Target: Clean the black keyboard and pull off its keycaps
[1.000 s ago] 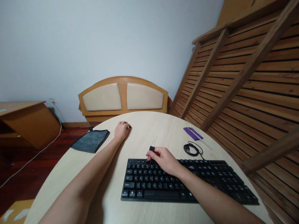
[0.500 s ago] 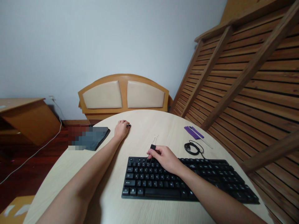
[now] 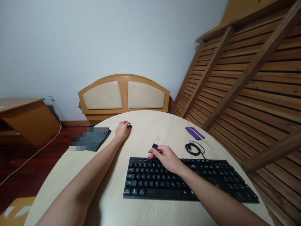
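My right hand (image 3: 166, 158) rests over the top rows of a black keyboard (image 3: 188, 182) and pinches a wire keycap puller (image 3: 154, 146) with a black grip, its wire loops pointing up and away. The puller's lower end sits at a key near the keyboard's top left. My left hand (image 3: 122, 130) lies far out on the round pale wooden table (image 3: 145, 131), its fingers closed on a small black object (image 3: 129, 126), apparently a keycap.
A dark grey cloth (image 3: 94, 139) hangs at the table's left edge. At the back right lie a purple tool (image 3: 193, 132) and the coiled black cable (image 3: 194, 148). A padded wooden headboard (image 3: 123, 95) stands behind; slatted wooden frames (image 3: 246, 78) lean at the right.
My right hand has tilted the keycap puller a little to the right over the same keys. My left hand has stayed where it was.
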Demonstrator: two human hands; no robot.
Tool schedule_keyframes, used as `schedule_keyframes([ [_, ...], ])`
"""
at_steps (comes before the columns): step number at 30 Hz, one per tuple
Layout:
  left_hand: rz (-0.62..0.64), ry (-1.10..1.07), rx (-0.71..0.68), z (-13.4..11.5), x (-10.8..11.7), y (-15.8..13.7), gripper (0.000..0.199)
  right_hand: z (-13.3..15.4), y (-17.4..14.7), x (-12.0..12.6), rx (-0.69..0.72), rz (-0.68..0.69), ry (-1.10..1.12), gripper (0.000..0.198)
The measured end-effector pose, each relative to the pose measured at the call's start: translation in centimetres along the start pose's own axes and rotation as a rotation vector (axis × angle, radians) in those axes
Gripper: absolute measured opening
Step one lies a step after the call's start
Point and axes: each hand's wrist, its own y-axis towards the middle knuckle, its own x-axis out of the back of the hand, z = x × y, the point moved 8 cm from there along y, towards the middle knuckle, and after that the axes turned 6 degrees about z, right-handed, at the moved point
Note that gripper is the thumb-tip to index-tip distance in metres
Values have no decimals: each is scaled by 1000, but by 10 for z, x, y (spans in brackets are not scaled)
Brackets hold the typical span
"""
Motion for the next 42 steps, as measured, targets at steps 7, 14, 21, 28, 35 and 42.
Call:
schedule_keyframes([
  [7, 1, -202, -123, -42, 12, -39, 32, -18, 3, 4, -66, -100, 176, 54],
  [14, 62, -446, -67, -74, 10, -105, 28, -12, 10, -8, -15, -142, 30, 49],
  [21, 136, -723, -44, -80, 20, -134, 35, 1, 29, -29, 18, 98, 92, 49],
  [28, 242, -674, -120, -87, 24, -142, 27, -2, 17, -12, 5, -24, -1, 41],
  [35, 290, -568, -99, -103, 39, -152, 22, 10, 10, -17, 74, 53, -256, 42],
  [42, 312, -500, -106, -107, 43, -158, 21, 23, 3, -24, 146, 25, -484, 45],
])
